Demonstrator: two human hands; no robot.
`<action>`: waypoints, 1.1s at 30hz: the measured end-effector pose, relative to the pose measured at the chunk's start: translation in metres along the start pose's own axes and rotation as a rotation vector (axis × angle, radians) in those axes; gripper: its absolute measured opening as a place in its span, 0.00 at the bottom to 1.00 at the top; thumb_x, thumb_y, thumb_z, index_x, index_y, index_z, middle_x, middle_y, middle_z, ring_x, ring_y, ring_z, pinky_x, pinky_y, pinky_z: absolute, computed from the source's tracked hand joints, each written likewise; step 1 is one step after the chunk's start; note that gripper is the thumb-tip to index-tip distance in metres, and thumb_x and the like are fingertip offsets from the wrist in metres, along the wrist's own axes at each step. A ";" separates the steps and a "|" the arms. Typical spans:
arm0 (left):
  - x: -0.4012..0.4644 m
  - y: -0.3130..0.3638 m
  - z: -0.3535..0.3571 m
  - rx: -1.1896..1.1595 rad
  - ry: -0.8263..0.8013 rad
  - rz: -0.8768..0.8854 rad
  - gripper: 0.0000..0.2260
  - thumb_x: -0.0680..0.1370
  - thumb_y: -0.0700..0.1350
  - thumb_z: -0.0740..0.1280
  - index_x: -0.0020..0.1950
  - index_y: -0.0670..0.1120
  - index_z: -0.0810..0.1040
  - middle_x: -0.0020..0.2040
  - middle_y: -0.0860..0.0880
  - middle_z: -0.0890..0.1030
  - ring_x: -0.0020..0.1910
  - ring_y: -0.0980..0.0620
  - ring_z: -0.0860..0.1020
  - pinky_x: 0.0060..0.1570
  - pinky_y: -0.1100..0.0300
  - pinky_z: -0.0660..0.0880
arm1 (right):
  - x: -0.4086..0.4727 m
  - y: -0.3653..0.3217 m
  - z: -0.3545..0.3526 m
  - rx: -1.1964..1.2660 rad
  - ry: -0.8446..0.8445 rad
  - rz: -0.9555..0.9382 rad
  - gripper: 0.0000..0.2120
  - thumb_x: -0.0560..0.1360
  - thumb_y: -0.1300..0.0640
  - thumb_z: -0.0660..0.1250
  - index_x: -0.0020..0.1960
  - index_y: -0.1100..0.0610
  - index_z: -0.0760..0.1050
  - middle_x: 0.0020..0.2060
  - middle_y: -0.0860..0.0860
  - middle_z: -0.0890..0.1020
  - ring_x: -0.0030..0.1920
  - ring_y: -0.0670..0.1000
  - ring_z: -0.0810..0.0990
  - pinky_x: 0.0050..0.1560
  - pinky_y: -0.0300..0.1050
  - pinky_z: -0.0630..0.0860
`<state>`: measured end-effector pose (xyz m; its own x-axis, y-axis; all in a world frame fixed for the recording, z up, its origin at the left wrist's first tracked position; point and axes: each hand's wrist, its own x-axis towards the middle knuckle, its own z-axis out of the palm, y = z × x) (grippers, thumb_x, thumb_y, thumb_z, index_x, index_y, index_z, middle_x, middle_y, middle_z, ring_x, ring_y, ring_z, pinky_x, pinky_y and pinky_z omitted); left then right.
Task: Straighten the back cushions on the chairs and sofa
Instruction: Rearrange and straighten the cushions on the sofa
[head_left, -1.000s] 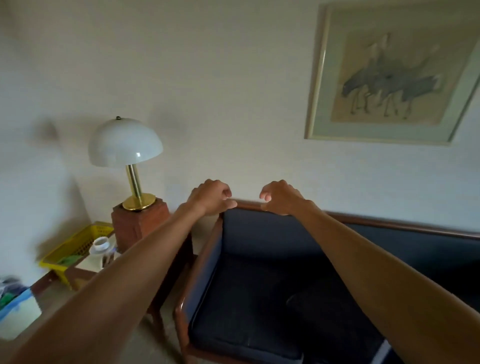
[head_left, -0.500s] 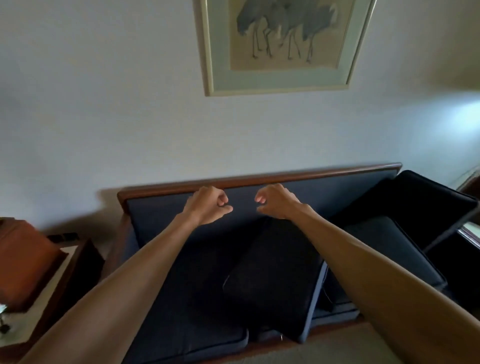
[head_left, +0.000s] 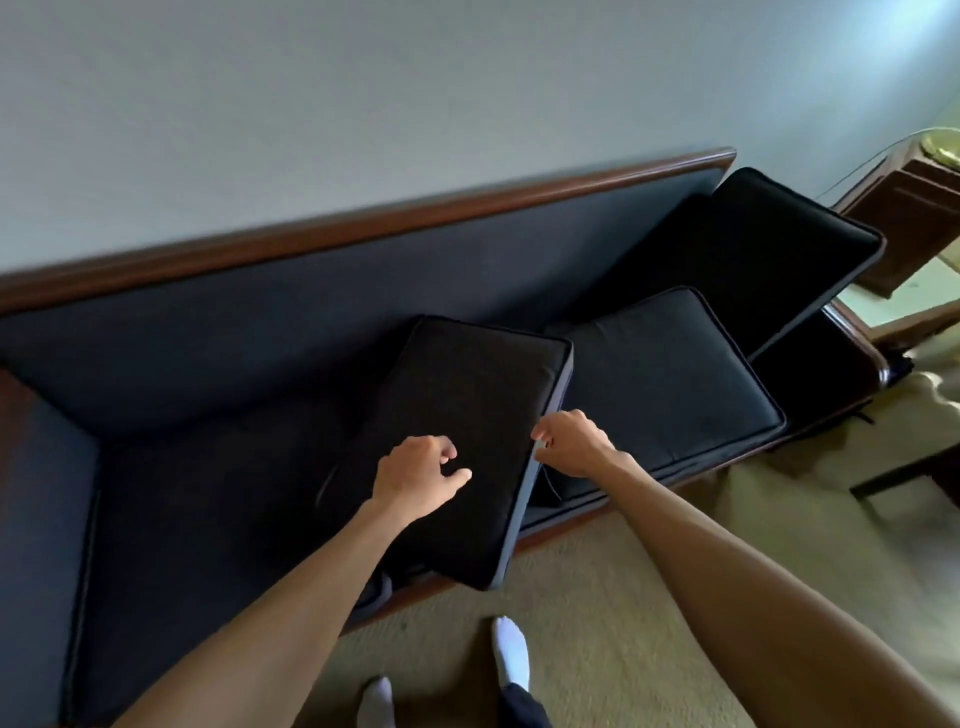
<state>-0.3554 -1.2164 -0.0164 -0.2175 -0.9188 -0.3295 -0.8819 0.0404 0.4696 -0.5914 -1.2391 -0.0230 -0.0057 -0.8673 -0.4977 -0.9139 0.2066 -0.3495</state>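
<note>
2 hands reach a tilted cushion (head_left: 457, 447) on the sofa (head_left: 218, 332). The left hand (head_left: 418, 475) hovers loosely curled, holding nothing. The right hand (head_left: 571, 441) pinches its edge.

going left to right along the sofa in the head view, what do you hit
Sofa's padded arm → left hand over the tipped cushion → right hand at that cushion's edge → flat cushion → cushion propped against the backrest → side table.
</note>
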 end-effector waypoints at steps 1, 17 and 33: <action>0.007 0.005 0.020 0.007 -0.009 -0.009 0.17 0.75 0.59 0.69 0.59 0.52 0.79 0.55 0.56 0.81 0.53 0.52 0.79 0.50 0.54 0.73 | 0.011 0.017 0.009 -0.005 -0.024 0.006 0.15 0.73 0.53 0.69 0.60 0.48 0.79 0.57 0.50 0.81 0.57 0.55 0.80 0.54 0.51 0.79; 0.088 0.010 0.252 0.257 0.062 -0.126 0.17 0.77 0.60 0.64 0.55 0.47 0.73 0.52 0.48 0.76 0.53 0.48 0.75 0.42 0.55 0.74 | 0.174 0.155 0.110 -0.475 0.289 -0.636 0.26 0.71 0.58 0.75 0.67 0.52 0.73 0.69 0.56 0.72 0.71 0.58 0.69 0.63 0.64 0.72; 0.085 -0.019 0.173 -0.155 0.067 0.020 0.11 0.72 0.44 0.73 0.33 0.49 0.74 0.29 0.54 0.77 0.29 0.57 0.76 0.33 0.61 0.75 | 0.178 0.085 0.059 -0.497 0.292 -0.768 0.10 0.68 0.63 0.77 0.43 0.55 0.77 0.38 0.49 0.77 0.44 0.55 0.78 0.46 0.57 0.72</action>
<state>-0.4295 -1.2272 -0.1951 -0.2013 -0.9427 -0.2661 -0.8018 0.0026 0.5976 -0.6463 -1.3486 -0.1882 0.6270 -0.7784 -0.0316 -0.7775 -0.6227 -0.0878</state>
